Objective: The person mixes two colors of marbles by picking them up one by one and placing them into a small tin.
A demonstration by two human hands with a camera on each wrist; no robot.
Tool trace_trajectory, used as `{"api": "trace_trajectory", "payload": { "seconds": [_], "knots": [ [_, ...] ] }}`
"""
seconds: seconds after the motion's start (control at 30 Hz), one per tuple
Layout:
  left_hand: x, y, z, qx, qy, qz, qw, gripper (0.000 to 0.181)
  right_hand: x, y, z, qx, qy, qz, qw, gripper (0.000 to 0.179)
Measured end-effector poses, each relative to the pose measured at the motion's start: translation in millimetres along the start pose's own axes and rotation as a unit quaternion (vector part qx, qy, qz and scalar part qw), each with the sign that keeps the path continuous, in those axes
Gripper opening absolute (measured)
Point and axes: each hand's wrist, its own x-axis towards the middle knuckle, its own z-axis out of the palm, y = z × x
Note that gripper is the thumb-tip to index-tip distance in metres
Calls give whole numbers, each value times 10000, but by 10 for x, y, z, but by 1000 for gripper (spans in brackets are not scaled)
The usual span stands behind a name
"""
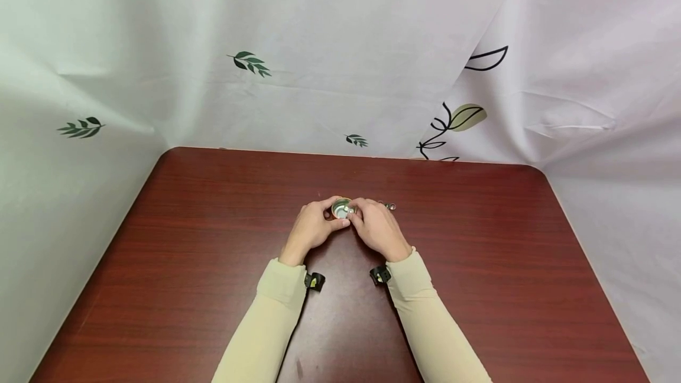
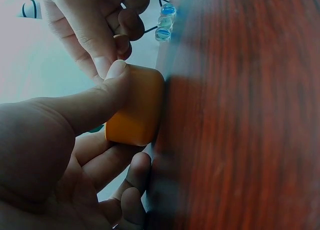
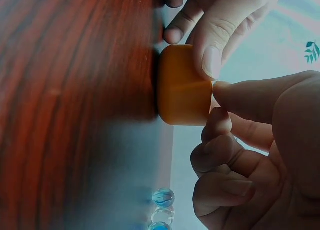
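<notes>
Cream sleeves (image 1: 255,330): stretched over the red-brown table (image 1: 159,265)
Left hand (image 1: 311,223): thumb and fingers round an orange cup (image 2: 140,107)
Right hand (image 1: 375,223): fingertips bunched at its mouth, whether pinching anything is hidden
Cup's place: upright on the table, between both hands
Glass marbles (image 3: 164,197): just beside the right hand
Curtain (image 1: 319,28): leaf-printed, behind

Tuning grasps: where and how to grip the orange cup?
Likely the outer wall of the orange cup, from the left, pinched across its width as the left hand does: it stands upright, its round wall offers opposing sides, with the right hand at its mouth.
</notes>
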Motion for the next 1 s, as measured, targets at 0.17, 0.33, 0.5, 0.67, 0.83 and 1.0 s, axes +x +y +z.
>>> {"api": "trace_trajectory", "payload": {
  "seconds": [0.17,0.33,0.5,0.67,0.83,1.0],
  "knots": [
    [7,-6,9,-4,23,29,10000,44,-4,15,-6,6,39,-49,10000,17],
    [5,-2,9,-64,30,36,10000,43,-6,34,-12,-30,0,-14,10000,18],
    [6,0,9,-28,31,-71,10000,43,-19,47,-36,-7,23,-14,10000,17],
    [7,-1,10,-36,10,-100,9999,43,-30,64,-60,-9,62,-22,10000,16],
    [12,-10,14,-42,-3,-74,10000,42,-44,81,-91,-8,85,-9,10000,15],
    [15,-9,18,-25,12,-38,10000,40,-59,102,-117,31,107,58,9999,15]
  ]
}}
